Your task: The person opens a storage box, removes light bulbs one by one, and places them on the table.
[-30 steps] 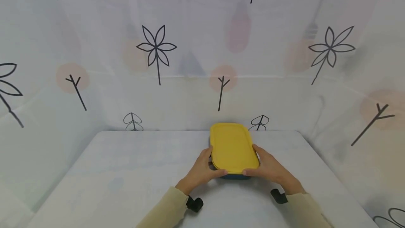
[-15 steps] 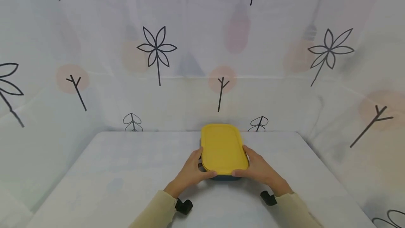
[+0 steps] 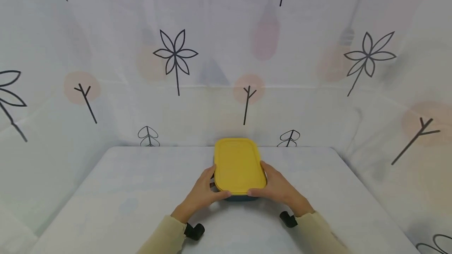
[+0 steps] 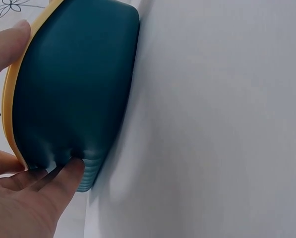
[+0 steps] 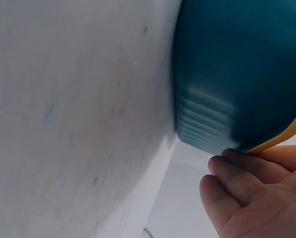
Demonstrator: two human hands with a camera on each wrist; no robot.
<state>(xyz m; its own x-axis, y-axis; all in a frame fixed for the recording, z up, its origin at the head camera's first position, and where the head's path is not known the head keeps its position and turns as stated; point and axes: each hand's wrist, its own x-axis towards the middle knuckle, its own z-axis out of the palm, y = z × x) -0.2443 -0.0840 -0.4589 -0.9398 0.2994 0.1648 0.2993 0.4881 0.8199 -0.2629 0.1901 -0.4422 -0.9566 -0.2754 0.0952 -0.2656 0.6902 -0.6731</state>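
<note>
A rectangular food container stands on the white table, with a yellow lid (image 3: 240, 164) over a dark teal body (image 4: 78, 79). My left hand (image 3: 197, 195) grips its left side near the front corner, thumb at the lid's front edge. In the left wrist view the fingers of that hand bend against the ribbed side. On the opposite side my right hand (image 3: 280, 189) holds the front right corner, its thumb also along the front rim. Right fingertips (image 5: 217, 163) meet the teal wall just under the lid in the right wrist view. The container's inside is hidden by the lid.
The white table (image 3: 141, 191) ends at a cloth backdrop (image 3: 212, 109) printed with flowers and twigs, close behind the container. More cloth hangs at the left and right. Dark wrist mounts (image 3: 195, 231) hang below both sleeves.
Both hands and the container between them have shifted steadily to the left across the table. The grip and the lid look the same throughout.
</note>
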